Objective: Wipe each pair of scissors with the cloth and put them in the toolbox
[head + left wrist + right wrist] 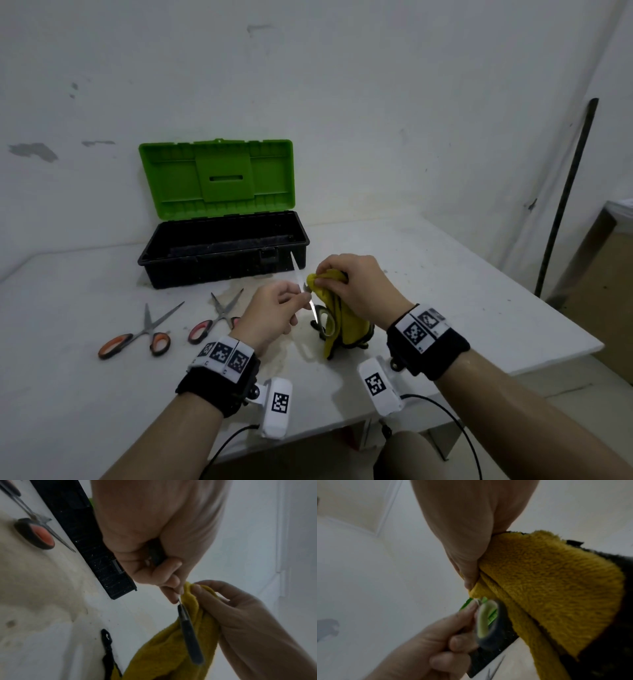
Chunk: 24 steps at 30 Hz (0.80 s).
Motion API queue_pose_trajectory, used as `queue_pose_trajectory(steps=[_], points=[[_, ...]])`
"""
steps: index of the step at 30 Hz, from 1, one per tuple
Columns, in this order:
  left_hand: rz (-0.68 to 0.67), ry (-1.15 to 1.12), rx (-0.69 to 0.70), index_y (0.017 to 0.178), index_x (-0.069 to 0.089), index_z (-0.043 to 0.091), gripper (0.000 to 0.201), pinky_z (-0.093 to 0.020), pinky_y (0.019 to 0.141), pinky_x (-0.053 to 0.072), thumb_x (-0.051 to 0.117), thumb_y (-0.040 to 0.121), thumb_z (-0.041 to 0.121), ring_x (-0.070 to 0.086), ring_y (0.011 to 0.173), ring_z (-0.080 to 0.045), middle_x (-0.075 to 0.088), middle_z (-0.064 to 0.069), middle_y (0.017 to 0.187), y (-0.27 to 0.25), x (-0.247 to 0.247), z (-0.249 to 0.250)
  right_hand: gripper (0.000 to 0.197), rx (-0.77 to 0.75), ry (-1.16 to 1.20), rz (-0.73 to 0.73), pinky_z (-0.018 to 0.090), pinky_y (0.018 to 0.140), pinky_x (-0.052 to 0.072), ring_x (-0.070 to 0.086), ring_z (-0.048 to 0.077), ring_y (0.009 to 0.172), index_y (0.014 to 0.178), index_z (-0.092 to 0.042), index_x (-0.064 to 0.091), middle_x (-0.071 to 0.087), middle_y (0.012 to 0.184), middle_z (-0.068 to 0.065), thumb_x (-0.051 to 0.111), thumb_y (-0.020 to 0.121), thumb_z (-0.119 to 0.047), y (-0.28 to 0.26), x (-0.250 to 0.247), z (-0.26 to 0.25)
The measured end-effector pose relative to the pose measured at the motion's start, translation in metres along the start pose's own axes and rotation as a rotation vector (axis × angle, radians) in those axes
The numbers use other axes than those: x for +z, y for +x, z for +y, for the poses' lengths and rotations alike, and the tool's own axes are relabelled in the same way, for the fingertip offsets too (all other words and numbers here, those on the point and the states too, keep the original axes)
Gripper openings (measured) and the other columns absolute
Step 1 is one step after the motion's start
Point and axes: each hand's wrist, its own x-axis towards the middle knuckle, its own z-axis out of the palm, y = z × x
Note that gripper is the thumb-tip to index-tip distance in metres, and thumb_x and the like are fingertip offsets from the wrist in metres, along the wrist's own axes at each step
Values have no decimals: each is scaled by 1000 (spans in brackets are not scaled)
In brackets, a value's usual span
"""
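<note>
Green-handled scissors (313,308) held above the table (445,291), tips toward the open toolbox (222,253). Left hand (274,313) fingers pinch them at the blades; right hand (356,287) fingers bunch the yellow cloth (342,325) against them. Orange-handled scissors (137,337) and pink-handled scissors (215,320) lie left.

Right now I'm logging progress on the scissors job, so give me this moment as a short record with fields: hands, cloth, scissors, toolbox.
left hand: left hand pinches the held scissors near the pivot, blade pointing up toward the toolbox
right hand: right hand grips the yellow cloth against the blade
scissors waiting: orange-handled scissors and red-handled scissors lie on the table, blades open
toolbox: toolbox open, green lid up, no scissors visible inside
</note>
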Motion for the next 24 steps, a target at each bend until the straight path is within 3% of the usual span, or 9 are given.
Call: queue_pose_trajectory(steps=[6,8,11,16,22,24], points=[[29,-56,28,94,67,3,14,-18,45,39,71,92,16,49,49,-9,76,-3,78,-3,2,4,25,-53,-15,0,25,78,49,61,10,83,102,-21,74,69,91,0,74,82,-37,-11,12,1],[25,-25,44,92,67,4,11,-18,46,39,70,93,15,49,50,-9,75,-2,77,-3,3,3,23,-58,-45,-17,30,80,50,62,15,85,107,-20,72,70,93,2,71,85,-30,-14,13,1],[23,-17,58,91,66,6,10,-19,46,39,67,95,14,50,50,-10,75,0,75,-2,5,3,24,-78,-66,13,31,83,49,61,17,92,112,-21,69,71,98,0,68,88,-20,-16,12,1],[5,22,97,91,67,7,8,-17,48,42,67,96,14,52,50,-6,76,-1,77,-3,4,5,22,-143,-137,1,34,75,49,59,24,87,111,-17,71,67,89,8,63,91,-17,-17,12,-1],[12,39,89,88,66,8,11,-19,49,42,68,95,15,52,50,-8,76,-3,78,-3,2,1,21,79,-138,101,34,77,48,56,22,86,112,-19,69,61,90,5,54,97,-24,-2,-5,14],[24,38,90,88,65,7,11,-18,49,43,68,95,15,53,50,-6,75,-3,78,-2,3,1,21,73,-122,132,33,77,47,57,22,86,112,-17,68,61,91,5,54,97,-25,0,-7,12]])
